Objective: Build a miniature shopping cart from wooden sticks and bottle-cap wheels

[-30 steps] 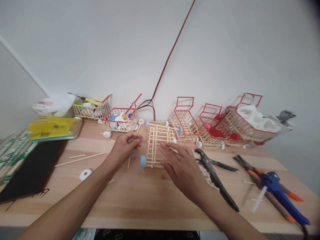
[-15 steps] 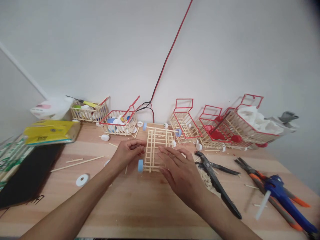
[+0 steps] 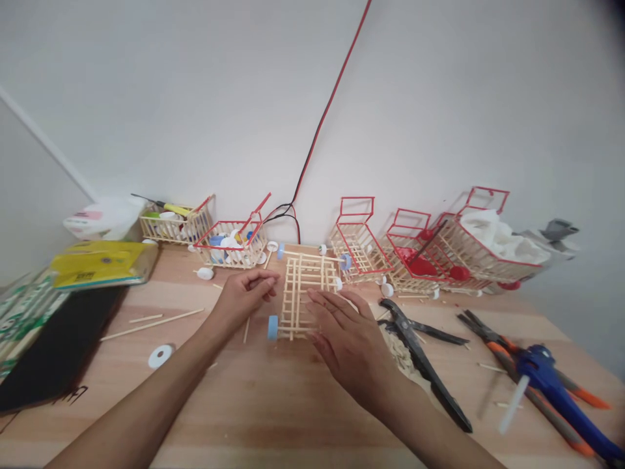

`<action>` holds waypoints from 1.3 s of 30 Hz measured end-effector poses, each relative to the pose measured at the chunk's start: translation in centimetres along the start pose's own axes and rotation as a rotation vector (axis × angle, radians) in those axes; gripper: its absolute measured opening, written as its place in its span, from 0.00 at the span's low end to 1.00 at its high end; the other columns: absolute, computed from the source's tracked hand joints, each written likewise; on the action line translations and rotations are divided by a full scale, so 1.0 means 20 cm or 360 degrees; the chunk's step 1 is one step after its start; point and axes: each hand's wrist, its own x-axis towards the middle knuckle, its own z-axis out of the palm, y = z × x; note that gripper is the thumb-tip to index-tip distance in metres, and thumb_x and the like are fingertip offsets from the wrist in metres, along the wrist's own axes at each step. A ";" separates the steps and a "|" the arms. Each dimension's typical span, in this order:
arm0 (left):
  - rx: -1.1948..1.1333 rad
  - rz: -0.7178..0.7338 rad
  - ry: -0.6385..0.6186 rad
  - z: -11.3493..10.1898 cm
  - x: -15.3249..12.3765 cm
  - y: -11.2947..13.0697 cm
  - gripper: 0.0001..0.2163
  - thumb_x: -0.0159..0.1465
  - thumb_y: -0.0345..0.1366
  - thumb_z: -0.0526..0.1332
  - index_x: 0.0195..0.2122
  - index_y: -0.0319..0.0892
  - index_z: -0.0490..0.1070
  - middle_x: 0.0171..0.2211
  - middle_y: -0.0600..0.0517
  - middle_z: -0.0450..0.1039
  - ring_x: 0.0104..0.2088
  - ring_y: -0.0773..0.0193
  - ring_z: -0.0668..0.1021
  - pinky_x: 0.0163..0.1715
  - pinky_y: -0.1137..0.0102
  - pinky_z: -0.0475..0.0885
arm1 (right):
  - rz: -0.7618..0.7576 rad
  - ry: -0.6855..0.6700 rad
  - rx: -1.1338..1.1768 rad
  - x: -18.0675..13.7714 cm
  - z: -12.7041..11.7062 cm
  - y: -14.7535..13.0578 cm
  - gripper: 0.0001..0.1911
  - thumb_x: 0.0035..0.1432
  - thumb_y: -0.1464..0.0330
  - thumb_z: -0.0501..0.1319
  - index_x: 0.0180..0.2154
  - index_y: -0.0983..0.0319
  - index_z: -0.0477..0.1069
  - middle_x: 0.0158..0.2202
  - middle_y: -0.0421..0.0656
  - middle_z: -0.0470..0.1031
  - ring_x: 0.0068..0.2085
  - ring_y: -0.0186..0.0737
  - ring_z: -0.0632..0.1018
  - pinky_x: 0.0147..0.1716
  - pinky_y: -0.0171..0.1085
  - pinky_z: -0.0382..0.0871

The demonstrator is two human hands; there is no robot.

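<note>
A small cart frame (image 3: 295, 296) made of thin wooden sticks lies on the table in front of me. Blue cap-like wheels show at its corners, one of them the front-left wheel (image 3: 273, 327). Just left of the frame is my left hand (image 3: 247, 296), its fingers curled in and the thumb pressed to them; what they hold, if anything, is hidden. My right hand (image 3: 349, 342) lies over the frame's right side, fingers stretched out and thumb apart, covering part of the sticks. A white wheel (image 3: 338, 284) peeks out beyond its fingers.
Finished stick carts with red rims, such as the cart (image 3: 361, 251), line the wall. To the right lie black cutters (image 3: 420, 352), orange-handled pliers (image 3: 498, 345) and a blue glue gun (image 3: 551, 384). A white ring (image 3: 160, 356), loose sticks (image 3: 151, 325) and a yellow pack (image 3: 100, 264) are left.
My left fingers have drawn slightly away from the frame's left side and curled more. My right hand stays over the frame's right side. The view has shifted a little.
</note>
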 end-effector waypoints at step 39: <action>0.1101 0.1109 0.0006 0.05 0.14 0.26 0.10 0.63 0.33 0.57 0.39 0.44 0.79 0.43 0.46 0.76 0.45 0.58 0.76 0.46 0.63 0.69 | 0.0768 0.0169 0.0591 0.15 0.01 0.43 0.19 0.66 0.61 0.52 0.53 0.63 0.69 0.49 0.50 0.77 0.48 0.45 0.77 0.46 0.44 0.70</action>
